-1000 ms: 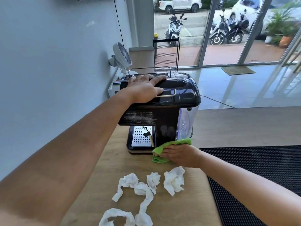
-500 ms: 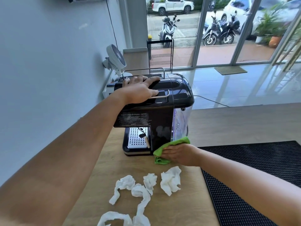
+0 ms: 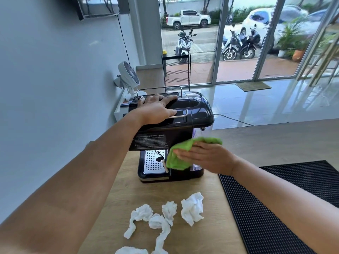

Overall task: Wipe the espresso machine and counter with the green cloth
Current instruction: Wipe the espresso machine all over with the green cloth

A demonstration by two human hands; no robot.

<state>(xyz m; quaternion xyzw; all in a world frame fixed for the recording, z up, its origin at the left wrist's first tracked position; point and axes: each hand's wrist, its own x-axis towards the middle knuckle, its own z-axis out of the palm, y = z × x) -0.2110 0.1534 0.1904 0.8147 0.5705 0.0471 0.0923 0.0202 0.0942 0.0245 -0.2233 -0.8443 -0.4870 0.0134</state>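
A black espresso machine [image 3: 198, 109] with a perforated steel drip tray stands on the wooden counter [image 3: 117, 197]. My left hand [image 3: 156, 110] rests flat on the machine's top, fingers spread and straight. My right hand [image 3: 207, 158] presses the green cloth [image 3: 176, 158] against the machine's near side with straight fingers, about halfway up. The cloth covers part of that side and the clear water tank.
Several crumpled white paper tissues [image 3: 192, 208] lie on the counter in front of the machine. A black rubber bar mat [image 3: 275, 208] covers the counter at the right. A small white fan [image 3: 128, 76] stands behind the machine by the wall.
My right hand has lifted the green cloth from the machine's base up its side. The left hand has stayed on top of the machine.
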